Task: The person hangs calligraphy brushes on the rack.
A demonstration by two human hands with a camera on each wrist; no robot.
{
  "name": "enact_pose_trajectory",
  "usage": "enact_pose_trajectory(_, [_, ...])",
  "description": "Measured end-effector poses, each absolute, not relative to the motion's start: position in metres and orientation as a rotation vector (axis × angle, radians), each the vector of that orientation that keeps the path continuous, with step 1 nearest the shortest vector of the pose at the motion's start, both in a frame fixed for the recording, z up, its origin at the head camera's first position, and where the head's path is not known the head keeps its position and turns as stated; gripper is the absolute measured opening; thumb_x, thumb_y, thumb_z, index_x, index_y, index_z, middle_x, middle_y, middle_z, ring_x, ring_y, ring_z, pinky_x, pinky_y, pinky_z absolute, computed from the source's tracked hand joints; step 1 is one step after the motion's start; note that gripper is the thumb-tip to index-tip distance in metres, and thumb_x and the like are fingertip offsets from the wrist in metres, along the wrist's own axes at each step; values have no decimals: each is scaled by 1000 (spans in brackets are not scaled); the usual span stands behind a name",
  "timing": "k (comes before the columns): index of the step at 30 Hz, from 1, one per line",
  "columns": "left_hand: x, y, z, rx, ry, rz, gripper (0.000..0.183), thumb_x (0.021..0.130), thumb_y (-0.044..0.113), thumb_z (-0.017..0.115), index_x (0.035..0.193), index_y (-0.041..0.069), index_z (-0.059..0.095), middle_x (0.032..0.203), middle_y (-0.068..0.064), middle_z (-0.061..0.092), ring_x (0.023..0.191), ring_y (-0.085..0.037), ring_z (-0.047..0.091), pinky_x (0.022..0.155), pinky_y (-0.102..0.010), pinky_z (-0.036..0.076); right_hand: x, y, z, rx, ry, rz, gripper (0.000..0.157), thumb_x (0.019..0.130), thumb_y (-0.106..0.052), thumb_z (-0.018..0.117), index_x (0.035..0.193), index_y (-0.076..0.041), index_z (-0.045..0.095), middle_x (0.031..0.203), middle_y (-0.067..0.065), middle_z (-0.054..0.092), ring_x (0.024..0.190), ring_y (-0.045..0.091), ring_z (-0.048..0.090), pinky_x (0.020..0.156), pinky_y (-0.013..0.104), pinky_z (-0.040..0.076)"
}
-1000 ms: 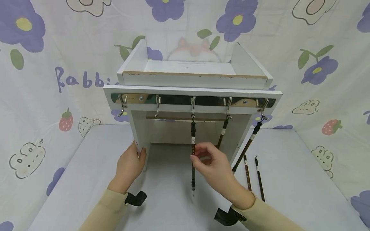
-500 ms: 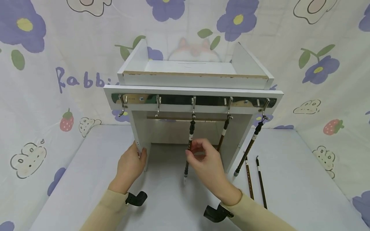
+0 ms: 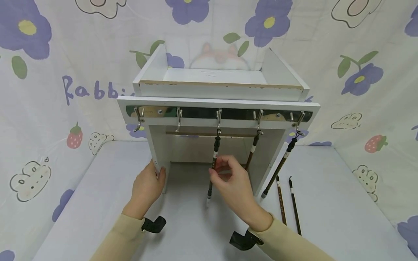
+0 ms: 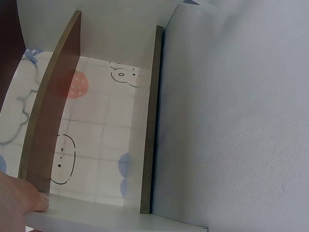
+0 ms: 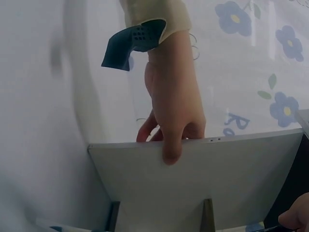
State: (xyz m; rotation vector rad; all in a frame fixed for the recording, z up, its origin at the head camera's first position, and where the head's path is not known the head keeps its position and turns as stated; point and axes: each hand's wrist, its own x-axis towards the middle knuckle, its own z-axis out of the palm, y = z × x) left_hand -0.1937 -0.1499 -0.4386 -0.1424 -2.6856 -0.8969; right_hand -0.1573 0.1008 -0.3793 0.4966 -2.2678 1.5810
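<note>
My right hand [image 3: 237,186] pinches the shaft of a dark calligraphy brush [image 3: 216,145] between thumb and fingers. That brush hangs by its loop from the middle hook [image 3: 218,117], and its pale tip leans slightly left. With my left hand [image 3: 146,186] I hold the front edge of the white rack's left side panel [image 3: 160,148]; the thumb lies on the inner face, as the right wrist view also shows. Two more brushes hang to the right: a brown one [image 3: 252,150] on the fourth hook and a dark one [image 3: 281,165] on the last.
Two brushes, one brown [image 3: 281,203] and one black [image 3: 295,206], lie on the white table [image 3: 326,203] to the right. The two left hooks [image 3: 178,119] bear nothing. An open white tray-like top [image 3: 215,77] crowns the rack. Patterned cloth [image 3: 98,54] hangs behind.
My right hand has shifted slightly left, swinging the lower end of the middle brush left so that it tilts. The left hand stays on the panel. The rightmost brush sways a little.
</note>
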Motion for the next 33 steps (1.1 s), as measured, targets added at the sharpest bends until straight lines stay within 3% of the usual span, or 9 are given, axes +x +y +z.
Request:
enact_pose_trajectory(8, [-193,-149,-439,-146,-2684,-892,38,98,21,52,128,-1,48,115,-27,63,90,-41,67,64,-51,54,-154,99,-372,453,-2289,1578,26,85,3,70,109,-1,58,98,11,63,91,24,61,75,39,54])
enact_pose_trajectory(18, [-192,-149,-438,-154,-2678,-896,37,98,20,53,127,-2,49,113,-26,64,90,-40,66,64,-51,53,-156,106,-376,499,-2252,1555,28,87,-8,71,111,-13,58,99,-1,62,91,11,60,77,36,53])
enact_pose_trajectory(33, [-192,-150,-439,-160,-2685,-892,37,98,20,53,128,-2,49,112,-26,64,89,-39,66,63,-50,53,-141,125,-369,549,-2267,1496,27,86,-10,73,110,-14,59,99,-4,62,88,9,61,72,31,54])
